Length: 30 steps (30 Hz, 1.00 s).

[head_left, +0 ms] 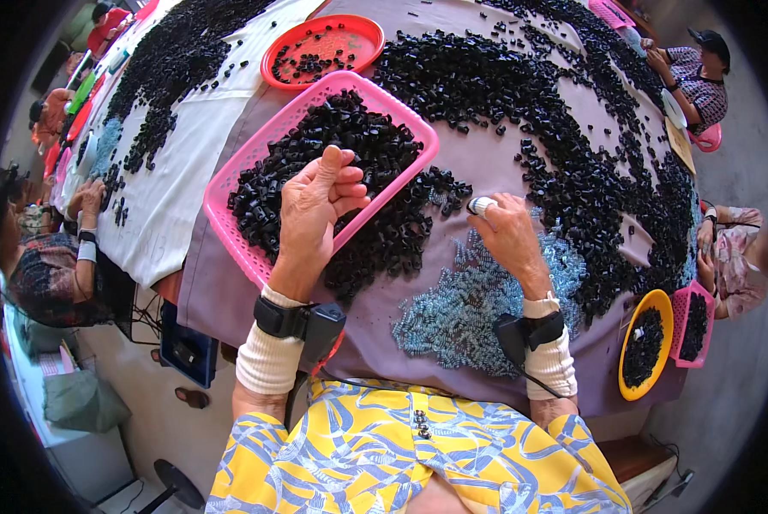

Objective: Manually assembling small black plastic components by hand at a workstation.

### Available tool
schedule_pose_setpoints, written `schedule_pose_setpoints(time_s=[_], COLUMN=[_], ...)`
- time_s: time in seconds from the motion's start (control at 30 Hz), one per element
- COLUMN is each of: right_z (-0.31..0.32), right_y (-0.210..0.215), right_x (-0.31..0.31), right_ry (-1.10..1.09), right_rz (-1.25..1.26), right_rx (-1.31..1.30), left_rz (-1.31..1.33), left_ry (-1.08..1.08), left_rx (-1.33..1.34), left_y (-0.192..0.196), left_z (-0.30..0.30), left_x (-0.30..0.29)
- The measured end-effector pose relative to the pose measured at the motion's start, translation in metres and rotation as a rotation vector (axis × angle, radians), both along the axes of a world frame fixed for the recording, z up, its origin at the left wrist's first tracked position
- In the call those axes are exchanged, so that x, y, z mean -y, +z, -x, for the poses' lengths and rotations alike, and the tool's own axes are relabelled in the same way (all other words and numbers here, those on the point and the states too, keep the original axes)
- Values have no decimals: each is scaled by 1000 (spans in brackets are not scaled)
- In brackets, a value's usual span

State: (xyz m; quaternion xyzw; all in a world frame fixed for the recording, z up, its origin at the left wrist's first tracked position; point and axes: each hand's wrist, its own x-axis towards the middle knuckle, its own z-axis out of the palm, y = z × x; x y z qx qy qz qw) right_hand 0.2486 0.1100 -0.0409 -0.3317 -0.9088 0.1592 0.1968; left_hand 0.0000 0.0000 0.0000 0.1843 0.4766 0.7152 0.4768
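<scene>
My left hand (320, 206) hovers over a pink basket (215, 210) heaped with small black plastic parts (303, 146). Its fingers curl inward beside the thumb; whatever they may hold is hidden. To the right, my right hand (511, 240) is bent in a pinch above the far edge of a pile of small pale-blue metal springs (453, 308). A white wrap covers one of its fingertips, with something dark at the end that I cannot make out. Loose black parts lie between the basket and the springs.
A red round tray (374, 43) with some black parts stands behind the basket. Large heaps of black parts (453, 77) spread over the cloth-covered table. At right are a yellow tray (665, 313) and a smaller pink basket (691, 361). Other people sit along both sides.
</scene>
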Motion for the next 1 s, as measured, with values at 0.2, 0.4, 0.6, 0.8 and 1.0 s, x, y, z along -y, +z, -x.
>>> schedule_pose_setpoints(time_s=[0.2,0.4,0.6,0.8,1.0], right_z=[26,33,29,26,13], right_y=[-9,-14,9,51,42], right_x=[-1,-3,9,22,10], right_ry=[84,138,109,332,113], right_rz=[-209,-258,-138,54,236], right_rx=[57,149,-49,-193,-313], left_rz=[65,60,86,110,70], left_ry=[-93,-208,-326,-512,-455], left_rx=[-63,-127,-139,-154,25], left_y=[1,5,-15,-19,-20], left_z=[-6,-31,-57,-65,-56], left_x=[11,15,14,5,4])
